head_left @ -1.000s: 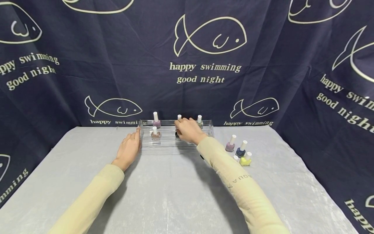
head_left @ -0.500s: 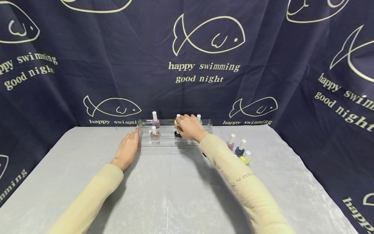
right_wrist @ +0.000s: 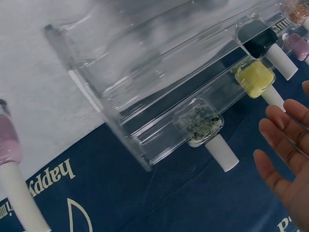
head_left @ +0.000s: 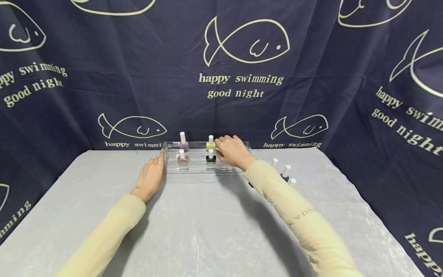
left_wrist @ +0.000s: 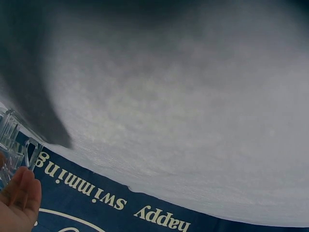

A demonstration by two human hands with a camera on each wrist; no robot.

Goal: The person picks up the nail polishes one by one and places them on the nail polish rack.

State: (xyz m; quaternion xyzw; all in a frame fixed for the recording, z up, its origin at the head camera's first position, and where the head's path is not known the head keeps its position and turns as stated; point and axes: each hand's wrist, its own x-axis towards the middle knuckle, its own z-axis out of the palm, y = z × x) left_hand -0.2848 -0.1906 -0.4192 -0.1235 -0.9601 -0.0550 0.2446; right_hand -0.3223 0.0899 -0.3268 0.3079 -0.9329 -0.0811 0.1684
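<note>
A clear stepped rack holds several nail polish bottles with white caps. Its back row has a purple bottle, a yellow bottle and a speckled bottle, the last hidden behind my right hand in the head view. In front stand a brownish glitter bottle and a black bottle. My left hand rests against the rack's left end with its fingers extended. Just right of the yellow and black bottles, my right hand has loosely bent fingers and holds nothing.
On the grey cloth right of the rack stand more bottles: a light purple one, a navy one and a yellow one, partly covered by the right sleeve. A dark object peeks out under that sleeve. Dark blue fabric hangs behind.
My right hand has drawn away to the right from the black bottle, uncovering it and the yellow bottle behind it. The left hand stays at the rack's end.
</note>
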